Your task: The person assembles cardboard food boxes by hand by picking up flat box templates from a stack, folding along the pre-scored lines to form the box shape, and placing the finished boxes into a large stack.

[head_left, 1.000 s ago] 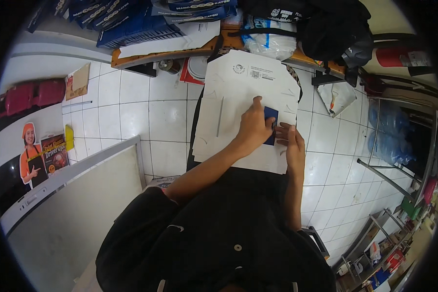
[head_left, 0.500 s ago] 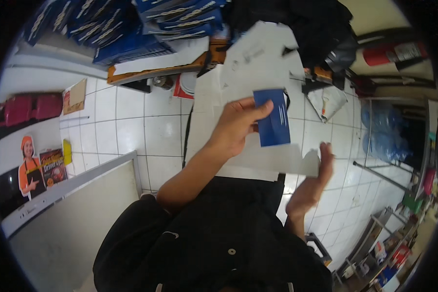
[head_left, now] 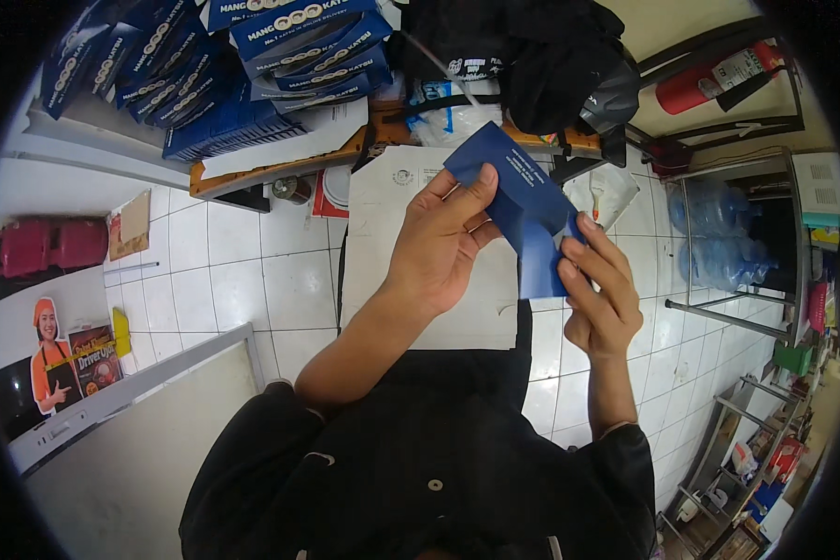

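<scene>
A blue cardboard piece [head_left: 518, 191], folded and bent with flaps, is held up in front of my chest, tilted down to the right. My left hand [head_left: 439, 243] grips its left edge, thumb on the blue face and fingers behind. My right hand [head_left: 607, 289] has closed its fingers on the right end, beside a curved flap. Beneath, on my lap, lie flat whitish cardboard sheets [head_left: 392, 317], with a small round printed mark near the far edge; my left hand and forearm cover part of them.
Stacked blue folded boxes [head_left: 313, 47] stand on a wooden-edged bench [head_left: 289, 163] ahead to the left. Black bags [head_left: 551, 56] lie ahead in the middle. A fire extinguisher [head_left: 719, 79] and large blue water bottles [head_left: 719, 233] are at right; a grey-framed panel [head_left: 159, 420] is at near left.
My right hand has come up from apart and taken hold of the blue cardboard's right end. The cardboard has tilted and bent. The wide white flapped sheet reaching toward the bench no longer shows.
</scene>
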